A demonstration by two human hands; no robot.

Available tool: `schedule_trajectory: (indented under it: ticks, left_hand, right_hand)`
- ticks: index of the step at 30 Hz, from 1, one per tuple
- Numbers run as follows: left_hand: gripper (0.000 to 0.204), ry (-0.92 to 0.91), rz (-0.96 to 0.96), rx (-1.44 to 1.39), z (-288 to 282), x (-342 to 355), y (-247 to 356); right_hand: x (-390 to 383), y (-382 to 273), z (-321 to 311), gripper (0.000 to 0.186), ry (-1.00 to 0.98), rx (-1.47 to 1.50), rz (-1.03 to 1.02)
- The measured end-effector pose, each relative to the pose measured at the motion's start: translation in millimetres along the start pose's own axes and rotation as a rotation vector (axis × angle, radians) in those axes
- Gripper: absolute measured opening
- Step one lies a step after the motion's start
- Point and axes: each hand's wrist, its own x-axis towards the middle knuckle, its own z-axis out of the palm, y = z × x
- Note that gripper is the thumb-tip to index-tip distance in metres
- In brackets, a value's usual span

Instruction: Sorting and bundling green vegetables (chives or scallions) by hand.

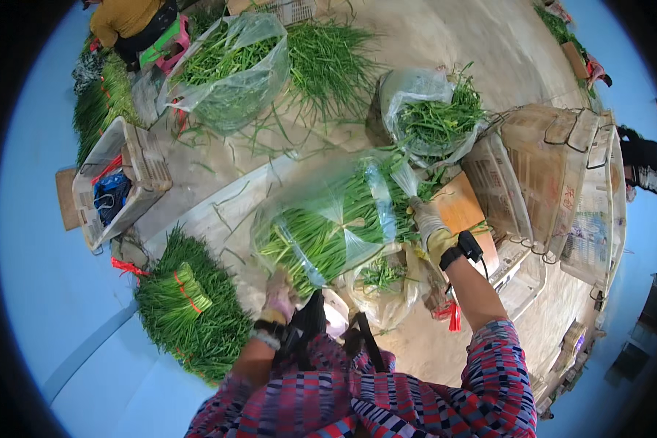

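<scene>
A clear plastic bag [343, 212] full of long green leafy stalks lies before me, wrapped with pale bands. My right hand [431, 226], in a light glove, is closed on the gathered end of this bag at its upper right. My left hand [279, 299], also gloved, is at the bag's lower left edge, its fingers blurred and partly hidden. A smaller open bag [383, 281] with greens lies between my hands, beside an orange-brown board [456, 204].
Loose greens with a tied bundle [190, 292] lie left. Plastic crates with cloth [128, 182] stand upper left, stacked crates [540, 182] right. Open bags of greens [226, 77] [434, 117] sit beyond. Another person [128, 22] is at the top left.
</scene>
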Motion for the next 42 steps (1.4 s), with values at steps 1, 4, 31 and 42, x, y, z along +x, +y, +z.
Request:
schedule_trajectory:
  ticks: [1, 4, 31, 42]
  left_hand:
    - [0.027, -0.131, 0.025, -0.055, -5.1, -10.9, 5.4]
    - [0.028, -0.042, 0.075, -0.024, -10.6, -23.4, 8.1]
    - [0.02, -0.305, 0.305, 0.373, 14.5, 20.3, -10.3]
    - [0.056, -0.229, 1.689, 1.925, 157.1, -5.9, 106.1]
  right_hand:
    - [0.5, -1.2, 0.9, 0.034, -0.002, -0.003, -0.014]
    - [-5.0, -26.8, 15.1, 0.023, -0.126, 0.179, -0.151]
    - [31.7, -115.6, 1.6, 0.046, 0.188, -0.757, -0.246]
    - [49.5, -97.5, -25.3, 0.038, 0.216, -0.885, -0.176]
